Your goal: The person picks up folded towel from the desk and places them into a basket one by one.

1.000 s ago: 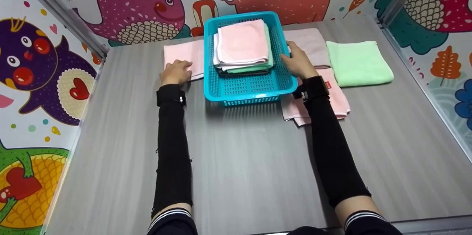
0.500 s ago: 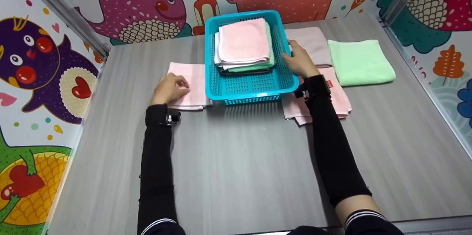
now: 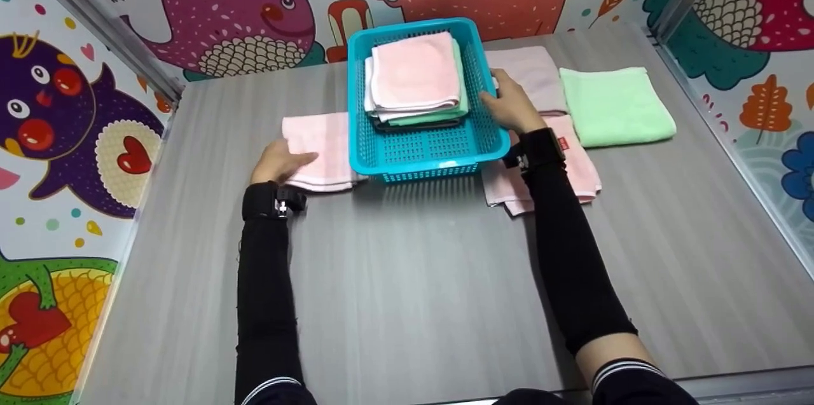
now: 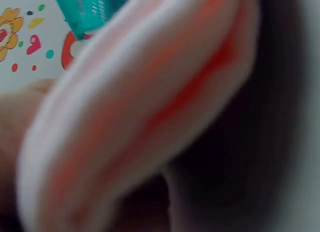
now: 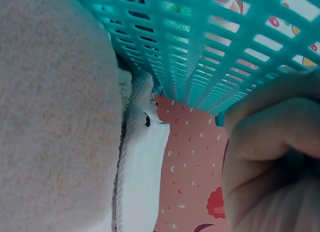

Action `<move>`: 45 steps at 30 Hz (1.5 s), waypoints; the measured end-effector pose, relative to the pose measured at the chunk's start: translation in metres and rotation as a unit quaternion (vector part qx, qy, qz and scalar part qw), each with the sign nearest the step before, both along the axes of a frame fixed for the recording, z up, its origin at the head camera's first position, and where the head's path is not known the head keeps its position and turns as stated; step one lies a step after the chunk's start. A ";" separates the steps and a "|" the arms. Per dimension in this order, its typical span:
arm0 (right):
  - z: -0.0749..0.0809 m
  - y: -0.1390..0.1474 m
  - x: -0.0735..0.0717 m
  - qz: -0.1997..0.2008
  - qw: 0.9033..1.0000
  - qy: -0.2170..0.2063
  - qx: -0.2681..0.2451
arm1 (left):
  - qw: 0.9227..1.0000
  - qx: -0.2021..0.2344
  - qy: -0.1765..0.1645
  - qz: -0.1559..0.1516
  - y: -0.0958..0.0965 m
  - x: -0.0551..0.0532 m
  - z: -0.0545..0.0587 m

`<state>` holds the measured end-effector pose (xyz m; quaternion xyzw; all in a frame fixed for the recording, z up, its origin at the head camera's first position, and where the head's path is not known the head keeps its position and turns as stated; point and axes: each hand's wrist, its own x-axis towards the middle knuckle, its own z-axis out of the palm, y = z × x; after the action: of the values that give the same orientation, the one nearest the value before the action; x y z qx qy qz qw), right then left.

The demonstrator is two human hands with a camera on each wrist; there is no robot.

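A blue-green plastic basket [image 3: 429, 168] carries a stack of small folded towels [image 3: 416, 71], pink on top with white and green edges below. On its right rim, my right hand [image 3: 514, 103] grips with curled fingers, seen close against the lattice wall in the right wrist view. My left hand [image 3: 276, 162] holds the left edge of a folded pink towel [image 3: 324, 147], thumb on top and the other fingers mostly hidden. Part of that towel lies hidden behind the basket. In the left wrist view the towel's thick folded edge [image 4: 130, 102] fills the middle, blurred.
Right of the basket lie a greyish-pink folded towel [image 3: 528, 77], a pink one with a red tag [image 3: 575, 166] partly under my right wrist, and a light green one [image 3: 617, 106]. Cartoon-printed wall panels [image 3: 241, 11] bound the grey table [image 3: 407, 290] at the back and sides.
The pink towel at left has come toward me from beside the basket's far half. My left hand moved nearer and leftward, to the towel's left edge. My right hand stays on the basket.
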<state>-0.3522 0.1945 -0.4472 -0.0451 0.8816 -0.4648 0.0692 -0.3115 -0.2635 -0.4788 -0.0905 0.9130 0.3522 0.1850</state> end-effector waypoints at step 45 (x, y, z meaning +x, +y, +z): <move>0.046 0.019 0.023 -0.049 0.994 0.072 0.068 | 0.834 0.484 0.248 0.092 0.056 0.049 0.114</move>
<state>-0.3292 0.2136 -0.4010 -0.0308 0.9149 -0.4021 -0.0146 -0.2620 -0.2075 -0.3648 0.0173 0.6287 0.7751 -0.0606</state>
